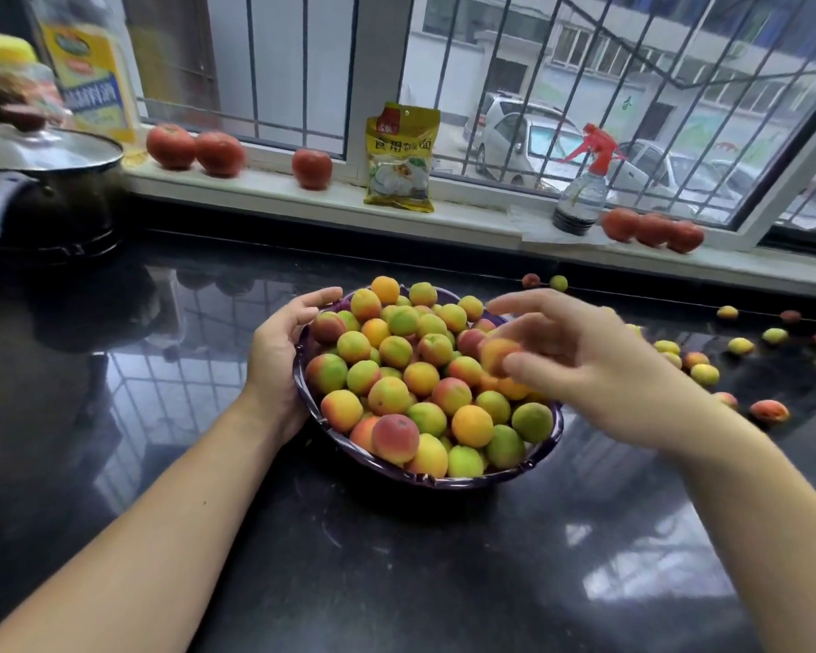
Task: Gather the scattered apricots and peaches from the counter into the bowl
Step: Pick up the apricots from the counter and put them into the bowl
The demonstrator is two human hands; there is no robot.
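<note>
The dark shiny bench (396, 558) holds a purple bowl (425, 478) in its middle. The bowl is round, so it has no long side, and its open top faces up. It is piled high with apricots and peaches (396, 369).

The left hand (279, 351) wraps around the left rim of the bowl, fingers curled on the edge. The right hand (580, 365) hangs over the right side of the bowl. Its grip pinches one orange fruit (498, 355) between thumb and fingers, just above the pile; the other fingers are spread.

To the right of the bowl, loose fruits (705, 374) lie scattered on the bench. Behind the bowl, on the windowsill (265, 190), stand a yellow packet (400, 157), red tomatoes (194, 148) and a spray bottle (580, 195). Far left of the bowl sits a black pot (43, 200) with a glass lid.
</note>
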